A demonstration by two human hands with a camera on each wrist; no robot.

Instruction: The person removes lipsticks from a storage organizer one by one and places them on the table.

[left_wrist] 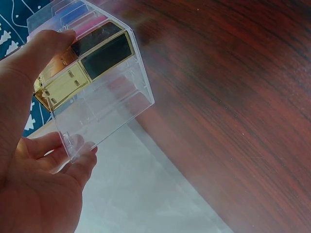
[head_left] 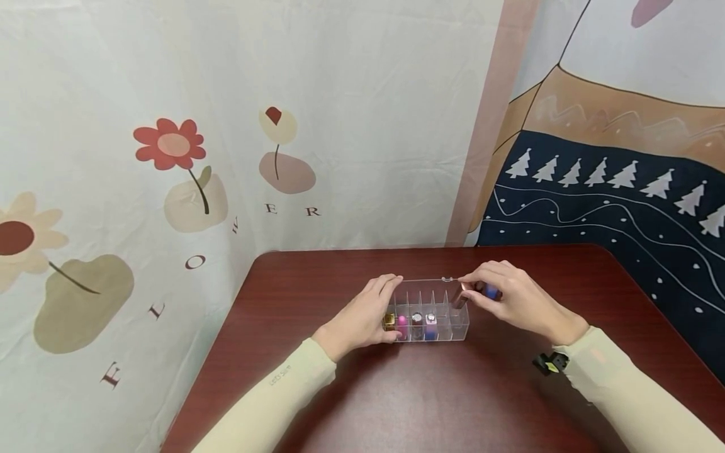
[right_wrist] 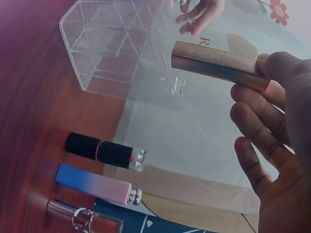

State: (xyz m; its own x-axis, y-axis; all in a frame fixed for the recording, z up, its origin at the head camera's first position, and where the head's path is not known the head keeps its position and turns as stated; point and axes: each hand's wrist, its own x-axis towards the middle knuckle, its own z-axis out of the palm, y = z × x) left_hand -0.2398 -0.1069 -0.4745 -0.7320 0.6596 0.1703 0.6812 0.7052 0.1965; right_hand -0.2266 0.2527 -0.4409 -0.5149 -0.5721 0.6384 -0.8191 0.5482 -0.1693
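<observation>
My left hand grips the left end of a clear divided organizer, thumb at the front and fingers behind. Between thumb and fingertips, my right hand pinches a shiny rose-gold lipstick marked MISSHA. It is tilted above the organizer's right-end compartments. A gold-and-black lipstick fills the leftmost front slot. Beside it stand a bright pink tube, a dark tube with a silvery top and a blue-and-pink one.
In the right wrist view, a black lipstick, a blue-to-pink lipstick and a metallic gloss tube stand right of the organizer, on the dark red wooden table. A printed cloth hangs behind.
</observation>
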